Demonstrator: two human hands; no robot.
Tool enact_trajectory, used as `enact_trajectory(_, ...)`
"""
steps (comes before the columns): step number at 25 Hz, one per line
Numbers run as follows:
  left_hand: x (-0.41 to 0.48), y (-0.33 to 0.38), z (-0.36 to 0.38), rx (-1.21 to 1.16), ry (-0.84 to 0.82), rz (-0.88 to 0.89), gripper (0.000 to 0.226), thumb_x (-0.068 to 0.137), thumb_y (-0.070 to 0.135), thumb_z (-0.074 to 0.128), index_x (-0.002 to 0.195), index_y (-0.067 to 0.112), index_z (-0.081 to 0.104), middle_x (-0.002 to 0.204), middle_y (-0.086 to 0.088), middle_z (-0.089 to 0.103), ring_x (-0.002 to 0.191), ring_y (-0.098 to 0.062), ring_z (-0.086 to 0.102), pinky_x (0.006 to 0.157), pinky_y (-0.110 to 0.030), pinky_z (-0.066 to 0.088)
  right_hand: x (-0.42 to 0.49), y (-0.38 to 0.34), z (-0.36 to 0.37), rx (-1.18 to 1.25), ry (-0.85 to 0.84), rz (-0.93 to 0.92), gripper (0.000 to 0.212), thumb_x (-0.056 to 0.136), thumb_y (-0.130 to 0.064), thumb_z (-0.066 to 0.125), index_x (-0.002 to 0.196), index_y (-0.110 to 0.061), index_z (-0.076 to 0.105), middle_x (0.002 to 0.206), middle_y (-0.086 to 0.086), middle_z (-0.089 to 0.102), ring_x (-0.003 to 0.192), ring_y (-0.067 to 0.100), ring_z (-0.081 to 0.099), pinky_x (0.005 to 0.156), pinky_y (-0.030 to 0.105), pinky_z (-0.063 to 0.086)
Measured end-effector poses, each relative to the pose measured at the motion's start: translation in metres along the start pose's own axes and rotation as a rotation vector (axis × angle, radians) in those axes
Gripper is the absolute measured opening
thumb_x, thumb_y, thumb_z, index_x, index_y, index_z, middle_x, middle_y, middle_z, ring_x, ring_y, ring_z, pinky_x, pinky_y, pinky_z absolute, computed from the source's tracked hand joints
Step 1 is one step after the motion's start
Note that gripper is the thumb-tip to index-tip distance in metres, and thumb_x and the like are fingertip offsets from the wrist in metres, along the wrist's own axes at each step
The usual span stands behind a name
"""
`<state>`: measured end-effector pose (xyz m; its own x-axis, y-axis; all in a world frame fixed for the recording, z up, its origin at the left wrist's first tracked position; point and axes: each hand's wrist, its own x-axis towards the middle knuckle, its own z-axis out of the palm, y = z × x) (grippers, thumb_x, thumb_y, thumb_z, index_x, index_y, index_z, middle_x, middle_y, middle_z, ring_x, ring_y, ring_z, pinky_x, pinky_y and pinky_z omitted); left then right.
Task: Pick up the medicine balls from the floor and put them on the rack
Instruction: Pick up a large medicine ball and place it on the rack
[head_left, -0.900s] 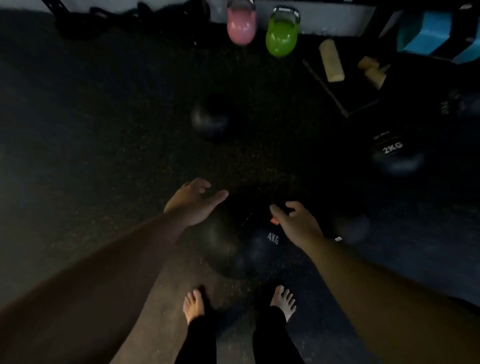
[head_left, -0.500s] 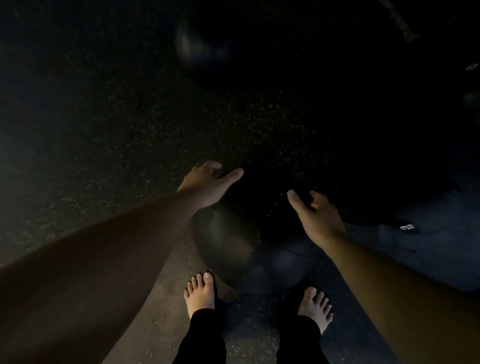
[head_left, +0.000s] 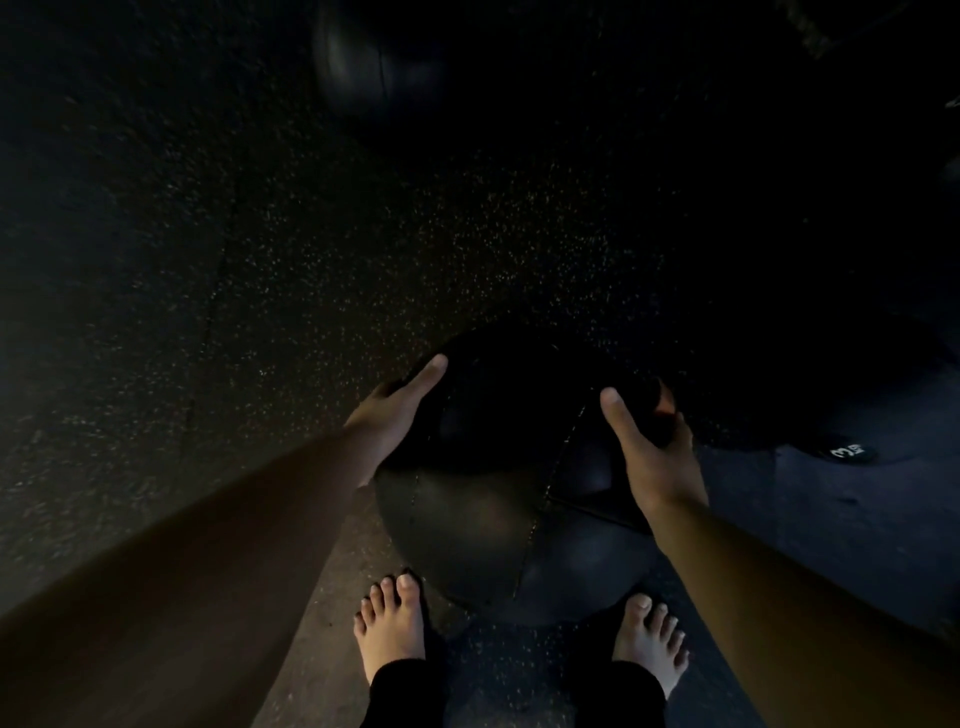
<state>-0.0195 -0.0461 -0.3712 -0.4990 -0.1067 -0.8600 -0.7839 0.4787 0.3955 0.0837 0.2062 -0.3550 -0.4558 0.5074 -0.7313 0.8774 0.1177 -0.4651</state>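
Note:
A large black medicine ball (head_left: 483, 525) with stitched seams rests on the dark speckled floor just ahead of my bare feet. My left hand (head_left: 387, 421) is pressed flat against its upper left side, thumb pointing forward over the top. On the upper right side sits my right hand (head_left: 649, 462), thumb on top and fingers curled around the far edge. Both hands clasp the ball between them. The scene is very dark, and the far half of the ball fades into shadow.
A second black ball (head_left: 379, 57) lies on the floor at the top of the view. Another dark ball with white print (head_left: 847, 451) sits low to the right, mostly lost in shadow. My left foot (head_left: 392, 634) and right foot (head_left: 652, 644) flank the near ball.
My head has tilted down, so the kettlebells and wall left the view. Both hands dropped from above the ball onto its two sides and closed on it.

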Motion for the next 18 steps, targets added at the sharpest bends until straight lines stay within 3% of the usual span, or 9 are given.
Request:
enact_trajectory(3,0.006,-0.004,-0.004,-0.097,-0.034,0.001,0.098,0.083,0.088,0.053,0.162,0.03,0.045,0.167,-0.004,0.046,0.154,-0.032,0.043,0.12,-0.05,0.033,0.003,0.001,0.001,0.016,0.012,-0.008,0.151,0.032,-0.115,0.043,0.165,-0.045,0.022,0.167,0.011,0.036,0.149,0.044,0.04,0.118,0.063,0.038)
enact_trajectory(6,0.004,-0.008,-0.002,-0.172,-0.032,-0.071,0.117,0.063,0.098,0.063,0.158,0.031,0.051,0.162,-0.011,0.052,0.146,-0.037,0.051,0.117,-0.053,0.037,0.003,0.004,0.002,0.046,0.017,-0.014,0.146,0.034,-0.114,0.045,0.162,-0.049,0.025,0.165,0.009,0.04,0.148,0.043,0.042,0.117,0.06,0.039)
enact_trajectory(8,0.002,-0.005,0.002,-0.256,-0.016,-0.1,0.128,0.048,0.099,0.071,0.154,0.029,0.057,0.155,-0.01,0.06,0.137,-0.035,0.058,0.114,-0.046,0.04,0.004,0.005,0.004,0.074,0.034,-0.066,0.138,0.039,-0.114,0.045,0.161,-0.054,0.025,0.164,0.005,0.044,0.149,0.039,0.042,0.119,0.06,0.038)
enact_trajectory(11,-0.007,0.007,0.003,-0.281,-0.004,-0.059,0.119,0.057,0.096,0.071,0.153,0.028,0.056,0.147,-0.007,0.062,0.123,-0.029,0.06,0.104,-0.038,0.04,0.002,0.002,0.0,0.157,0.041,-0.124,0.128,0.049,-0.111,0.05,0.161,-0.052,0.03,0.162,0.0,0.049,0.152,0.034,0.042,0.122,0.057,0.036)
enact_trajectory(14,-0.025,0.028,-0.01,-0.266,0.037,0.031,0.134,0.036,0.104,0.069,0.148,0.032,0.059,0.137,-0.007,0.069,0.115,-0.03,0.067,0.104,-0.044,0.052,-0.013,-0.015,-0.009,0.269,0.047,-0.151,0.125,0.054,-0.105,0.059,0.158,-0.04,0.042,0.154,-0.002,0.057,0.146,0.027,0.05,0.115,0.044,0.042)
enact_trajectory(18,-0.061,0.094,-0.059,-0.27,0.107,0.134,0.11,0.05,0.095,0.073,0.139,0.032,0.065,0.125,-0.007,0.073,0.106,-0.031,0.072,0.099,-0.049,0.059,-0.041,-0.084,-0.025,0.331,0.069,-0.203,0.13,0.054,-0.104,0.059,0.161,-0.033,0.041,0.158,0.003,0.052,0.143,0.032,0.051,0.107,0.042,0.044)
